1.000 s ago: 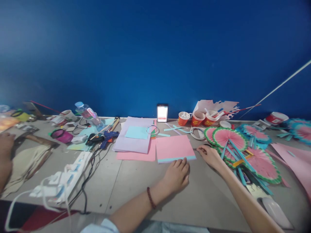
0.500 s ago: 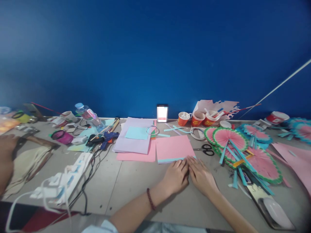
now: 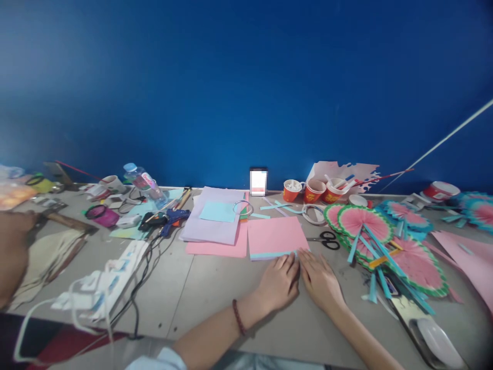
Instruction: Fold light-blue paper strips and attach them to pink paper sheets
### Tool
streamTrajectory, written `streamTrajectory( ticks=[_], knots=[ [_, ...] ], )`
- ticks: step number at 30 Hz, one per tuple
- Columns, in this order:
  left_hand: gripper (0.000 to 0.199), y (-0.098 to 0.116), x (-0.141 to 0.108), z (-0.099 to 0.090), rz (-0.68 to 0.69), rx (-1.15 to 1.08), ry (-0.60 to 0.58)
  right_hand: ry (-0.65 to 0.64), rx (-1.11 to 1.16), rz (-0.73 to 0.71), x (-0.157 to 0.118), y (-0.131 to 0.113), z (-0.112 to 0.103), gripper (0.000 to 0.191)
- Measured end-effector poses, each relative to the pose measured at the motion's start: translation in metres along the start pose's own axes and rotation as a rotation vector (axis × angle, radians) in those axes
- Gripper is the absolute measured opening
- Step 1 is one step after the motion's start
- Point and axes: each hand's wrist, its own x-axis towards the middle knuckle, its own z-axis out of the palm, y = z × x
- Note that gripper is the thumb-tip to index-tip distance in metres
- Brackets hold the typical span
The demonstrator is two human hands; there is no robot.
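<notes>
A pink sheet of paper [image 3: 275, 234] lies flat on the desk, with a light blue strip [image 3: 269, 255] along its near edge. My left hand [image 3: 282, 280] has its fingers bent together and closed on that edge near the right corner; its thumb is hidden. Right beside it, my right hand [image 3: 320, 280] lies flat with fingers stretched out, the tips touching the sheet's near right corner. Black-handled scissors [image 3: 329, 240] rest just right of the sheet. To its left is a stack of lilac paper [image 3: 211, 231] over more pink paper, topped by a small light blue sheet [image 3: 217, 211].
Pink and green paper fans [image 3: 364, 223] lie at the right, near a white mouse [image 3: 441, 341]. Paper cups [image 3: 315, 191] and a lit phone [image 3: 258, 182] stand along the blue wall. A power strip [image 3: 119, 280], glue gun [image 3: 169, 221] and bottle [image 3: 144, 185] occupy the left. Another person's hand [image 3: 15, 252] shows far left.
My hands stay at the near edge of the pink sheet, with hardly any movement. The view has shifted slightly. At the far left the other person's hand has moved a little.
</notes>
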Motion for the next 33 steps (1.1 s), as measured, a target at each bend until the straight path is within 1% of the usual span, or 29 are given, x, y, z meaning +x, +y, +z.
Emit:
streamTrajectory(
  ticks=[4,7,9,13,15,24,28,33],
  knots=[
    [0.053,-0.001,-0.004,0.004,-0.015,0.020,0.024,-0.012,-0.020,0.020,0.001,-0.002,-0.004,0.040],
    [0.053,0.000,-0.009,0.001,-0.049,0.076,0.001,-0.009,-0.011,0.049,0.001,-0.004,-0.005,0.041],
    [0.056,0.001,-0.013,-0.004,-0.094,0.105,-0.031,-0.007,0.003,0.057,0.001,-0.004,-0.005,0.041],
    [0.064,-0.002,-0.022,-0.012,-0.236,0.147,-0.062,-0.011,-0.003,0.094,-0.001,-0.005,-0.005,0.039],
    [0.063,-0.006,-0.026,-0.014,-0.265,0.141,-0.067,-0.014,-0.008,0.108,-0.001,-0.006,-0.006,0.038],
    [0.060,-0.020,-0.039,-0.020,-0.239,0.043,-0.066,-0.001,-0.018,0.075,0.000,-0.008,-0.012,0.037],
    [0.055,-0.026,-0.042,-0.024,-0.210,0.009,-0.051,-0.013,-0.044,0.058,0.000,-0.007,-0.013,0.040],
    [0.052,-0.026,-0.042,-0.023,-0.229,-0.001,-0.012,-0.038,-0.064,0.056,0.004,-0.008,-0.016,0.040]
  ],
)
